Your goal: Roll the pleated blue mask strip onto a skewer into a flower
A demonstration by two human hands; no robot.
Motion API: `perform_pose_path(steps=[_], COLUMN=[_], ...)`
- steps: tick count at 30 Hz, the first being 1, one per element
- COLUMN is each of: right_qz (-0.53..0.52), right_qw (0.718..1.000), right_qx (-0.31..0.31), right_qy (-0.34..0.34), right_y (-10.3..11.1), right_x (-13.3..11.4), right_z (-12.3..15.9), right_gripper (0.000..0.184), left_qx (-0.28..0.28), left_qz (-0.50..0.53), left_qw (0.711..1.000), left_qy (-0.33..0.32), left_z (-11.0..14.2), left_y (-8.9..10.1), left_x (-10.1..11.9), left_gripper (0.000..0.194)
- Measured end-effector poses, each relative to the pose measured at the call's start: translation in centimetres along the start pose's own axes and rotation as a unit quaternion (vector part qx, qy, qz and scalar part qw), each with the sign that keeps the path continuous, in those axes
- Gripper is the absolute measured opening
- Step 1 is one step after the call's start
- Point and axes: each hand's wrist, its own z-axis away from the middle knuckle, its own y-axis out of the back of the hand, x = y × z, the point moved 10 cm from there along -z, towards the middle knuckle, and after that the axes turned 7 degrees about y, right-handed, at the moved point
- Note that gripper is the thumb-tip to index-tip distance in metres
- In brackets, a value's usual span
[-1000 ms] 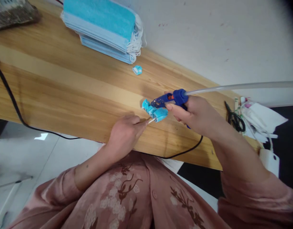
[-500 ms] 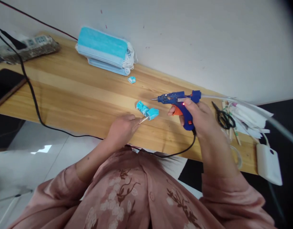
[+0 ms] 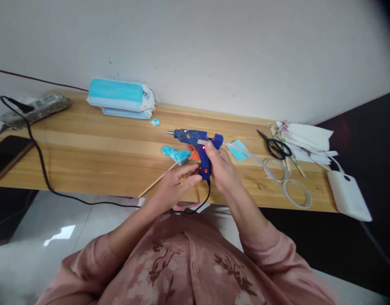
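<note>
My right hand (image 3: pixel 225 167) is wrapped round the handle of a blue hot glue gun (image 3: pixel 190 136), its metal nozzle pointing left. A clear glue stick (image 3: pixel 245 151) trails from the gun's back. My left hand (image 3: pixel 175 186) has its thumb and fingers apart, their tips at the lower handle by the red switch. Beside that hand a thin wooden stick (image 3: pixel 156 183) slants across the table. At the stick's upper end is a rolled blue mask-fabric piece (image 3: pixel 175 154), partly behind the gun's orange trigger (image 3: pixel 195 153).
Stacked blue face masks (image 3: pixel 117 94) stand by the wall, a small blue scrap (image 3: pixel 155 122) near them. At right lie a blue square (image 3: pixel 237 151), black scissors (image 3: pixel 277 148), tape rolls (image 3: pixel 298 194) and a white box-shaped device (image 3: pixel 349 195). Left are a power strip (image 3: pixel 44 108) and phone (image 3: pixel 10 154).
My left hand has let go of the wooden stick, which now lies on the table, and has moved to the glue gun's handle. The gun has come nearer the blue piece. The view has shifted.
</note>
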Motion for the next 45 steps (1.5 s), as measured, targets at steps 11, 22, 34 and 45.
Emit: perform_pose_path(steps=[11, 22, 34, 45], right_qz=[0.343, 0.324, 0.543, 0.594], right_qw=[0.929, 0.911, 0.784, 0.746], right_qx=[-0.036, 0.153, 0.039, 0.018], right_qy=[0.137, 0.207, 0.298, 0.3], right_y=[2.5, 12.3, 8.8, 9.0], right_x=[-4.7, -4.8, -10.9, -9.9], right_z=[5.8, 6.0, 7.5, 5.8], right_gripper=[0.038, 0.031, 0.014, 0.027], left_qx=[0.09, 0.069, 0.046, 0.042], left_qz=[0.265, 0.233, 0.234, 0.243], left_qw=[0.956, 0.966, 0.967, 0.963], left_qy=[0.088, 0.087, 0.092, 0.104], left_z=[-1.3, -1.0, -0.7, -0.9], left_y=[-1.2, -1.6, -1.3, -1.2], left_x=[-2.7, -2.2, -2.2, -2.5], left_gripper=[0.036, 0.037, 0.031, 0.03])
